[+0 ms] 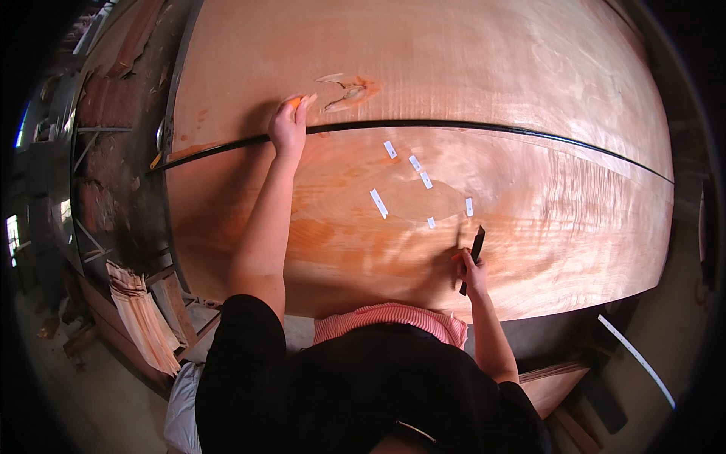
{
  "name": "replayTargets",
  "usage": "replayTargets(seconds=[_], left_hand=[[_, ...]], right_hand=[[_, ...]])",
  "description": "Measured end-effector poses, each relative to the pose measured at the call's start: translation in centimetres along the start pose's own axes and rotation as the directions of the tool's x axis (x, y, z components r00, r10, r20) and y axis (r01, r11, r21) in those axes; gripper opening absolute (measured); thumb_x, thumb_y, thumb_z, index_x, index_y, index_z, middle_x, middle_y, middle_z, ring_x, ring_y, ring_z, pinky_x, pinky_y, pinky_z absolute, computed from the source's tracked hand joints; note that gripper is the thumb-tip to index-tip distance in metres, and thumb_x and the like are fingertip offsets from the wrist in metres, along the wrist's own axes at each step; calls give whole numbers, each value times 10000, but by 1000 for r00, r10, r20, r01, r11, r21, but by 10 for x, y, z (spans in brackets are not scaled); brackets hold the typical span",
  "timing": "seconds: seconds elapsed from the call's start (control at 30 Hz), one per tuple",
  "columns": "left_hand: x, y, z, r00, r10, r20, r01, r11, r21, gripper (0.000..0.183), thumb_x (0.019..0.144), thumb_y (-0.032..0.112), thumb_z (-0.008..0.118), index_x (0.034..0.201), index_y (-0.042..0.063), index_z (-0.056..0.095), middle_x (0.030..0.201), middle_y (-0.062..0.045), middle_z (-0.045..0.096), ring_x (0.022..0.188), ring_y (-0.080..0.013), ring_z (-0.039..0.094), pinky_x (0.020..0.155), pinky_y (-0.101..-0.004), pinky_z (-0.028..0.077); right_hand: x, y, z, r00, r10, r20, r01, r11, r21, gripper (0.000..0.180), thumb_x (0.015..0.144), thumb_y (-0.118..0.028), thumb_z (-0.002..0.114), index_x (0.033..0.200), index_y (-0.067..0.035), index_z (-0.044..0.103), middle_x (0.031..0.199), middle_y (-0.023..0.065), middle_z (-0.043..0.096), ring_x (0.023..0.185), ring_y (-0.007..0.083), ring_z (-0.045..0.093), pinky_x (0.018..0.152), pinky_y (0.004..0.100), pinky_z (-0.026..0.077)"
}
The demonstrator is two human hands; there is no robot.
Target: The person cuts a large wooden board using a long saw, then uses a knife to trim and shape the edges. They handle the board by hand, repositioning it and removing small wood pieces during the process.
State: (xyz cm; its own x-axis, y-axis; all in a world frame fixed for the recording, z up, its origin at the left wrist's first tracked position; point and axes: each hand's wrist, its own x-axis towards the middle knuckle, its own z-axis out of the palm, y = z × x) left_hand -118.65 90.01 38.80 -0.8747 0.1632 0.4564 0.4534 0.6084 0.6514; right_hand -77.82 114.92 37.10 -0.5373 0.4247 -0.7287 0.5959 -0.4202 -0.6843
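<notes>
My left hand (288, 127) is over the far part of a wood veneer sheet (482, 74). Its fingertips pinch a small pale scrap of veneer (309, 100), with something orange at the fingers. Just right of it, a torn, split defect (353, 92) breaks the sheet's surface. My right hand (473, 272) grips a flat dark blade-like tool (478, 243), slanted over the near veneer sheet (340, 249); orange shows at a fingertip. Ahead of that hand lies an oval veneer patch (422, 201) with white tape strips (379, 203) around it.
A long black strip (431, 123) runs across the veneer. To the left are stacked wood pieces (105, 102), a bundle of veneer offcuts (139, 312) and a yellow-handled item (155, 161). A white measuring strip (635, 357) is at lower right, near more stacked sheets (553, 386).
</notes>
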Motion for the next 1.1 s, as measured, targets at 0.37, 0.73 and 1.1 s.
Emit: replayTargets(seconds=[0.37, 0.73, 1.1], left_hand=[[22, 12, 60, 865, 255, 432, -402, 868, 292, 339, 744, 275, 608, 1004, 61, 576, 1179, -98, 479, 1153, -269, 381, 950, -407, 300], [-14, -21, -18, 940, 115, 321, -167, 976, 140, 197, 767, 160, 575, 907, 21, 582, 1005, -94, 575, 899, -252, 553, 749, -310, 454], [-19, -3, -28, 931, -2, 365, -122, 941, 317, 226, 708, 157, 620, 913, 66, 596, 804, -90, 571, 745, -268, 552, 647, -348, 451]], right_hand=[[0, 0, 1, 999, -36, -26, 37, 999, 30, 282, 856, -221, 486, 677, -20, 571, 417, -13, 398, 327, 52, 323, 323, 193, 210], [1, 5, 5, 998, -36, -60, 38, 999, 38, 294, 856, -239, 496, 678, -23, 587, 440, -8, 453, 353, 51, 374, 348, 195, 257], [0, 4, 10, 991, -65, -119, 72, 996, 60, 253, 844, -243, 517, 674, -62, 566, 531, 7, 519, 352, 44, 369, 322, 190, 234]])
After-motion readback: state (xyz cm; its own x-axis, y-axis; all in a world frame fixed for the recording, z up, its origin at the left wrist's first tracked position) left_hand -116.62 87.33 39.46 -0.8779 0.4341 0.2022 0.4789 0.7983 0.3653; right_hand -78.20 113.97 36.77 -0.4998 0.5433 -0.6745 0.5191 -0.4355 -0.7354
